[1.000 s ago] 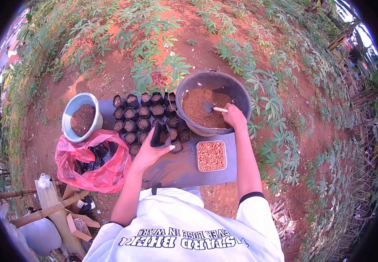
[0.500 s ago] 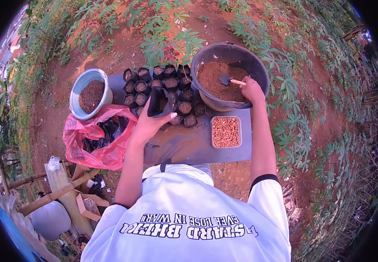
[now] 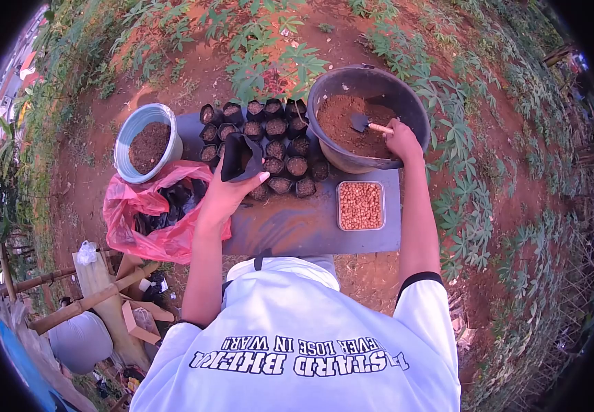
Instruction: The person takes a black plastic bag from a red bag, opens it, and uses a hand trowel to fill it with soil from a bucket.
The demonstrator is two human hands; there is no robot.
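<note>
The left hand (image 3: 225, 196) is gripping an open black planting bag (image 3: 240, 158), fingers closed around its lower part, holding it up over the middle of the surface (image 3: 290, 230), just in front of the rows of filled bags (image 3: 276, 137) standing along the far edge. The right hand (image 3: 404, 140) is reaching into the big black basin (image 3: 372, 82) at the far right corner, closed around the pale handle of a small trowel (image 3: 365, 123) — its blade is lying on the brown soil (image 3: 341, 120) inside. A clear tray of seeds (image 3: 360, 205) is sitting just in front of the basin. A blue bucket (image 3: 131, 130) of darker soil is standing by the far left corner, and a red plastic bag (image 3: 139, 206) — holding more black bags — is slumping beside the left edge.
</note>
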